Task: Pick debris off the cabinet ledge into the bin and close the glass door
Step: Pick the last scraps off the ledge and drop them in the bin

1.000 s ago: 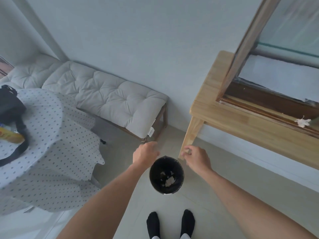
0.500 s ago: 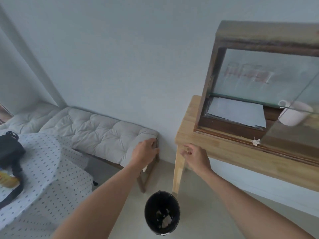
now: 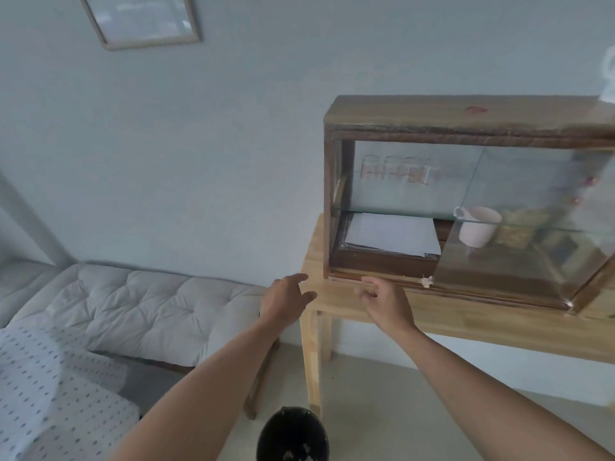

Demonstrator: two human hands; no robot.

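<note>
Both arms reach forward; left hand (image 3: 285, 302) fingers spread, right hand (image 3: 386, 302) loosely curled, empty, near the cabinet (image 3: 466, 128) ledge.

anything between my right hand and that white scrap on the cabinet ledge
Nothing: in the head view only bare wooden ledge separates the right hand from the white scrap.

Probably a home: cushioned bench (image 3: 139, 304), dotted tablecloth (image 3: 50, 394), framed picture (image 3: 143, 18).
</note>
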